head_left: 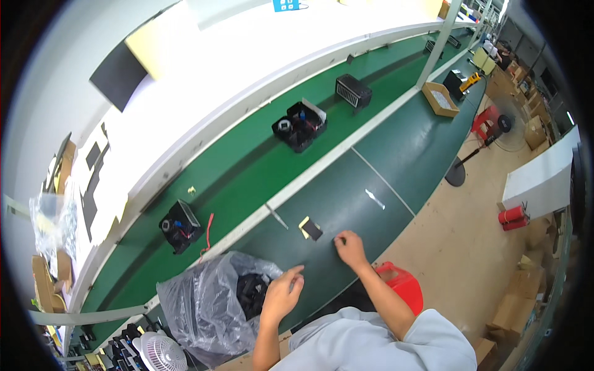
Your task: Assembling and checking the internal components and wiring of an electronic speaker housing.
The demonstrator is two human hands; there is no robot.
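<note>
My left hand [283,294] hovers beside the mouth of a large clear plastic bag [204,303] that holds black parts [252,292]. Its thumb and forefinger are apart, with nothing visible between them. Over the green worktop, my right hand [351,249] has its fingertips pinched together. Something small and dark shows at the tips, too small to name. Just left of that hand lies a black rectangular pad [311,229] partly over a pale yellow piece [303,226].
On the green belt beyond the rail sit open black housings with wires [301,125] [180,227] and a closed black box with a grille [353,91]. A thin metal tool [276,216] and a white strip [374,199] lie nearer. A cardboard tray [440,100] stands far right, a white fan [159,351] lower left.
</note>
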